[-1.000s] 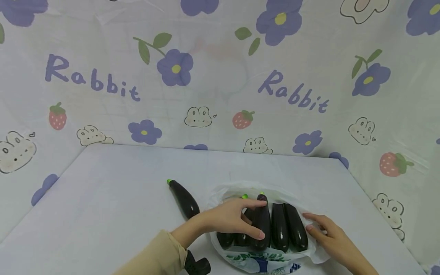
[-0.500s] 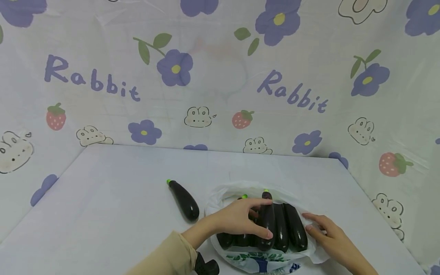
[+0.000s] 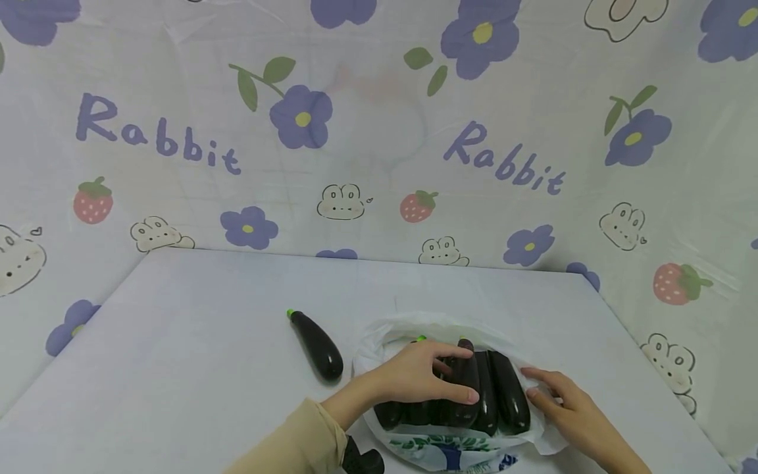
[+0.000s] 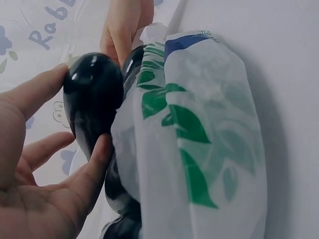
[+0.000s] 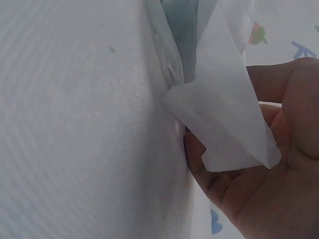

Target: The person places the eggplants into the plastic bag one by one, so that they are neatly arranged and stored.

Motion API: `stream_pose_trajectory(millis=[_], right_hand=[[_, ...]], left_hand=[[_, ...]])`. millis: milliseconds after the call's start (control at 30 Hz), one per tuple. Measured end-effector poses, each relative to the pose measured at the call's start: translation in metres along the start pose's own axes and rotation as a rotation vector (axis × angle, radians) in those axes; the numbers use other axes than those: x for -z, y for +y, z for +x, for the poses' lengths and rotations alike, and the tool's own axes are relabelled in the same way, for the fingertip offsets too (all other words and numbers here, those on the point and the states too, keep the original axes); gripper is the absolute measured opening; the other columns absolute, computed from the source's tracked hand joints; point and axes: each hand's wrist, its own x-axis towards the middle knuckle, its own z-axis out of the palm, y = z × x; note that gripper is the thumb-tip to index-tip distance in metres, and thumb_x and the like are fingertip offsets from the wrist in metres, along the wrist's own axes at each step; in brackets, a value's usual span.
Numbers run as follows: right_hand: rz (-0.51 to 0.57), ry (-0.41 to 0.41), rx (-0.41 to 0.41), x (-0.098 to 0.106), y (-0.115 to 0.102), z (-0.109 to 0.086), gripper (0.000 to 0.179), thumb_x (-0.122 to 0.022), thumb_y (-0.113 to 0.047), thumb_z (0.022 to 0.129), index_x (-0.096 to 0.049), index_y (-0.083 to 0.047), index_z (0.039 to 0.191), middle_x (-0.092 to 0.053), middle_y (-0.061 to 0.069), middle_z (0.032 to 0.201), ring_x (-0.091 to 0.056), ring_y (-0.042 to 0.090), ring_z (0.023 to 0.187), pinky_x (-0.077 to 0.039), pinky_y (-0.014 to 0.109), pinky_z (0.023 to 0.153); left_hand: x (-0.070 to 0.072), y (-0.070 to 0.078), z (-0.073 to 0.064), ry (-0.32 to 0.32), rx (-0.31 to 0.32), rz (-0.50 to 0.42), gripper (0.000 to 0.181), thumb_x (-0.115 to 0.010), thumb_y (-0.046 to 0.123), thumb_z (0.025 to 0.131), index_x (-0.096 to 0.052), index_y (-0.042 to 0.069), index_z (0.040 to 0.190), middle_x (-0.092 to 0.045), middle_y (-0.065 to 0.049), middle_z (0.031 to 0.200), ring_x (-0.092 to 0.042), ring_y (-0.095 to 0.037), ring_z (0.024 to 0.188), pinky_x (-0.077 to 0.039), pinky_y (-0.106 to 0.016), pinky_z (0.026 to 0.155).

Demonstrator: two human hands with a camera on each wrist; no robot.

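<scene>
In the head view a white plastic bag (image 3: pixel 414 322) with green leaf print lies wide-mouthed, several dark eggplants (image 3: pixel 510 395) side by side in it. My left hand (image 3: pixel 408 372) reaches in over the bag's left side and grips one eggplant (image 3: pixel 468 375) between thumb and fingers, among the others. The left wrist view shows this eggplant's rounded end (image 4: pixel 94 82) between the fingertips. At the bag's right rim is my right hand (image 3: pixel 568 401); the right wrist view shows its fingers curled about a loose flap of the bag (image 5: pixel 224 114).
Another eggplant (image 3: pixel 318 345) lies on the white table (image 3: pixel 195 329), left of the bag, its green stem pointing back. Behind the table hangs a cloth (image 3: pixel 379 131) printed with flowers and rabbits. A black wrist device (image 3: pixel 362 457) shows below my left sleeve.
My left hand has moved a little right with the eggplant and lowered it next to the eggplants on the right side of the bag. The right hand has stayed at the rim.
</scene>
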Motion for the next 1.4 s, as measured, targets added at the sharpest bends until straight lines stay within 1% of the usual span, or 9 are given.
stream_pose_trajectory(millis=[133, 467, 633, 867, 1000, 1067, 1167, 1267, 1400], right_hand=[[-0.005, 0.002, 0.014, 0.0, -0.001, 0.001, 0.056, -0.056, -0.042, 0.1, -0.051, -0.006, 0.142, -0.046, 0.025, 0.139, -0.043, 0.048, 0.125, -0.041, 0.064, 0.093], [-0.016, 0.002, 0.023, 0.0, -0.001, 0.003, 0.053, -0.057, -0.038, 0.1, -0.051, -0.004, 0.142, -0.048, 0.024, 0.137, -0.044, 0.047, 0.125, -0.041, 0.063, 0.093], [-0.014, 0.006, 0.02, -0.001, -0.001, 0.002, 0.054, -0.057, -0.04, 0.1, -0.052, -0.006, 0.141, -0.048, 0.024, 0.138, -0.046, 0.046, 0.123, -0.042, 0.063, 0.092], [-0.009, -0.006, 0.001, 0.0, -0.002, 0.001, 0.057, -0.056, -0.044, 0.1, -0.05, -0.007, 0.143, -0.046, 0.024, 0.139, -0.046, 0.046, 0.123, -0.042, 0.062, 0.091], [0.0, -0.019, -0.038, 0.0, -0.001, 0.001, 0.06, -0.055, -0.047, 0.099, -0.048, -0.008, 0.145, -0.042, 0.025, 0.143, -0.047, 0.046, 0.123, -0.043, 0.062, 0.092], [0.004, -0.025, -0.056, -0.001, 0.0, 0.001, 0.062, -0.054, -0.048, 0.099, -0.047, -0.009, 0.146, -0.04, 0.025, 0.144, -0.047, 0.045, 0.122, -0.043, 0.061, 0.091], [0.001, -0.033, -0.073, -0.001, 0.0, 0.002, 0.064, -0.053, -0.051, 0.098, -0.046, -0.01, 0.147, -0.038, 0.026, 0.146, -0.048, 0.045, 0.121, -0.044, 0.06, 0.09], [-0.004, -0.033, -0.076, 0.0, 0.0, 0.002, 0.064, -0.053, -0.051, 0.099, -0.046, -0.009, 0.147, -0.037, 0.027, 0.146, -0.048, 0.045, 0.121, -0.045, 0.06, 0.09], [-0.015, -0.03, -0.082, 0.0, -0.001, 0.001, 0.063, -0.054, -0.05, 0.099, -0.046, -0.009, 0.146, -0.038, 0.027, 0.145, -0.049, 0.044, 0.119, -0.045, 0.059, 0.09]], left_hand=[[-0.001, 0.0, 0.0, 0.028, 0.003, -0.007, 0.057, -0.077, 0.034, 0.086, -0.059, 0.019, 0.139, -0.055, 0.008, 0.134, -0.06, -0.009, 0.109, -0.051, -0.025, 0.081], [-0.007, -0.003, 0.005, 0.085, 0.01, -0.007, 0.053, -0.078, 0.036, 0.085, -0.064, 0.018, 0.133, -0.056, 0.005, 0.135, -0.063, -0.008, 0.101, -0.051, -0.023, 0.079], [-0.007, -0.002, 0.003, 0.103, 0.021, -0.052, 0.051, -0.079, 0.034, 0.085, -0.065, 0.019, 0.132, -0.057, 0.005, 0.133, -0.064, -0.008, 0.101, -0.051, -0.024, 0.079], [-0.005, -0.004, -0.001, 0.134, 0.055, -0.108, 0.048, -0.079, 0.036, 0.084, -0.066, 0.024, 0.129, -0.058, 0.011, 0.129, -0.061, -0.006, 0.103, -0.052, -0.026, 0.078], [0.0, -0.002, -0.011, 0.175, 0.033, -0.137, 0.048, -0.078, 0.039, 0.085, -0.066, 0.027, 0.13, -0.058, 0.014, 0.127, -0.06, -0.006, 0.106, -0.052, -0.027, 0.079], [0.005, -0.001, -0.019, 0.197, 0.009, -0.161, 0.047, -0.077, 0.04, 0.086, -0.065, 0.029, 0.13, -0.059, 0.014, 0.126, -0.06, -0.008, 0.109, -0.051, -0.028, 0.081], [0.015, 0.002, -0.034, 0.231, -0.021, -0.201, 0.046, -0.076, 0.038, 0.087, -0.063, 0.03, 0.131, -0.058, 0.01, 0.13, -0.059, -0.013, 0.113, -0.051, -0.031, 0.085], [0.028, 0.004, -0.049, 0.279, -0.014, -0.209, 0.046, -0.076, 0.038, 0.087, -0.063, 0.032, 0.131, -0.059, 0.01, 0.128, -0.058, -0.013, 0.115, -0.051, -0.036, 0.087], [0.046, 0.003, -0.066, 0.356, 0.01, -0.189, 0.046, -0.077, 0.037, 0.086, -0.063, 0.032, 0.13, -0.06, 0.011, 0.126, -0.057, -0.012, 0.115, -0.051, -0.04, 0.088]])
